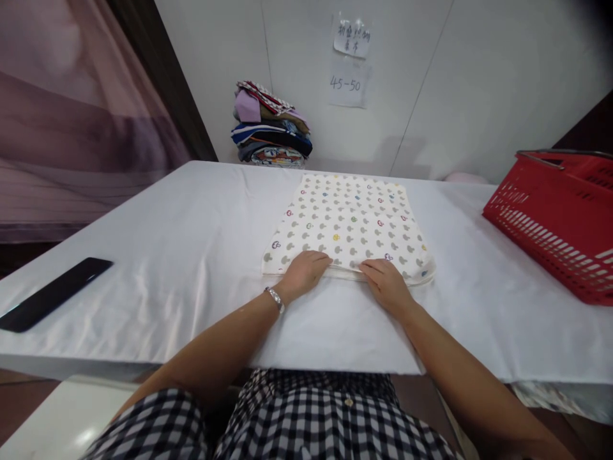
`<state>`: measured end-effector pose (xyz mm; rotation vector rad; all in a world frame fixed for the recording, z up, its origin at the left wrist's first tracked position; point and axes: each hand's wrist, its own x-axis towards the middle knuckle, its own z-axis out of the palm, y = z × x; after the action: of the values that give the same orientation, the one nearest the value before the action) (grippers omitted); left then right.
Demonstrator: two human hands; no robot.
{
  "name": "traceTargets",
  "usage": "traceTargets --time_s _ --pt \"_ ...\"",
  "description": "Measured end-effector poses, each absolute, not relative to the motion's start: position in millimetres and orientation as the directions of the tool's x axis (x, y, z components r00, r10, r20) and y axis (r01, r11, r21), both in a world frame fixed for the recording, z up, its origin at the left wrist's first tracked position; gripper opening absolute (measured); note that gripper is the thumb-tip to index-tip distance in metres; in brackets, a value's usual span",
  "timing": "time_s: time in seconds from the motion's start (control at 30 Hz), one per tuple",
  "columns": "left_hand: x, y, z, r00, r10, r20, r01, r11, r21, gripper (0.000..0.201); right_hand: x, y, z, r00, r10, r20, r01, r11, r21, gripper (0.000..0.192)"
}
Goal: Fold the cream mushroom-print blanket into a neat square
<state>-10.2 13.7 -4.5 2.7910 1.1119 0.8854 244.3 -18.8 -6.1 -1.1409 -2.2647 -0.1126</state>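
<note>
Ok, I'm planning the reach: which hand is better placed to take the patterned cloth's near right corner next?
Probably the right hand: it touches the near edge of the patterned cloth, closer to that corner. The left hand touches the same edge, farther away.

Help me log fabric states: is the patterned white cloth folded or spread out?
Folded, it appears: the white cloth lies flat, but stacked layers show along its near edge and near-right corner. How many folds: cannot tell.
</note>
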Motion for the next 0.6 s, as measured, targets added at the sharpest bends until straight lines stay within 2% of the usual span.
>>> traceTargets --time_s 0.1,0.17,0.33,0.6 --pt "-8.9 13.7 -2.7 0.591 0.619 0.517 0.676 -0.73 0.102 0.026 243.3 -15.9 -7.4 -0.424 0.659 0.622 0.785 0.609 -0.111 0.026" --pt "-7.9 12.3 -3.6 0.618 0.623 0.48 0.681 -0.729 0.07 0.024 243.4 -14.8 -9.8 -0.464 0.653 0.599 0.779 0.622 -0.074 0.026" --pt "-7.0 5.7 -7.2 0.643 0.659 0.39 0.7 -0.712 0.048 0.025 244.1 -16.6 -16.8 -0.562 0.668 0.488 0.743 0.666 -0.056 0.027" --pt "-12.7 2.9 -2.2 0.636 0.69 0.346 0.722 -0.69 0.049 0.022 244.6 -22.6 -13.2 -0.528 0.693 0.491 0.768 0.636 -0.071 0.023"
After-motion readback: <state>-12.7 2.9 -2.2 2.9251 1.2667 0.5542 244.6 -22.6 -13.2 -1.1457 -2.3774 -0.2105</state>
